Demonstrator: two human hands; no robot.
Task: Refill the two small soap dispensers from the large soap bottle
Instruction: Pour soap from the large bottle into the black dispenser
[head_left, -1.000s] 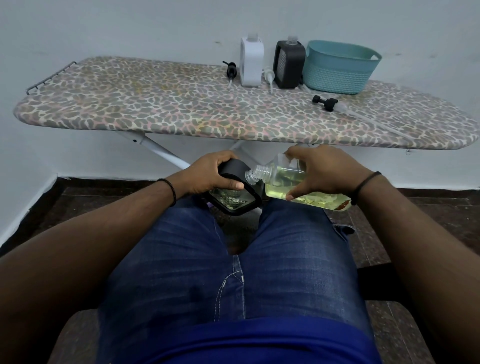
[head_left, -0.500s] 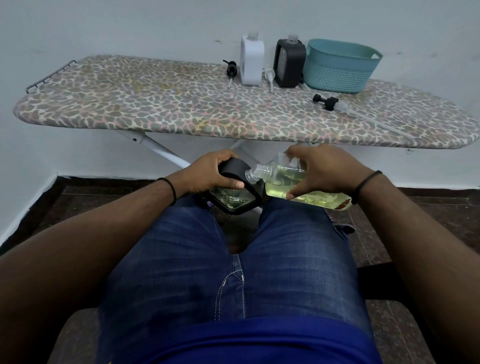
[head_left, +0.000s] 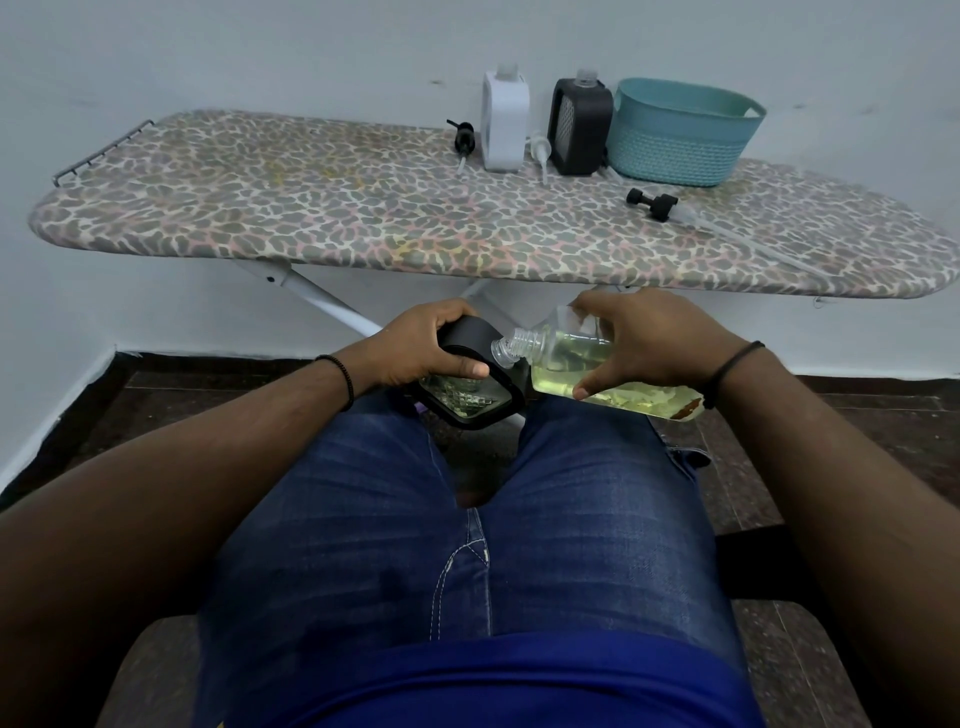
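Above our knees, our left hand (head_left: 415, 347) grips the black-framed clear glass dispenser (head_left: 470, 387); our right hand's (head_left: 652, 338) fingers (head_left: 597, 376) curl round the tilted clear plastic bottle of yellow soap (head_left: 566, 366), its neck touching the dispenser.

There is only one view, so no part of the scene is shared with another. The camera sits on the person's head and looks forward and down with a wide angle. The lap fills the lower half of the frame, very near. The left hand (head_left: 415, 348) and right hand (head_left: 649, 343) meet near the centre. The ironing board (head_left: 311, 208) crosses the upper part, farther away, with the wall behind it.
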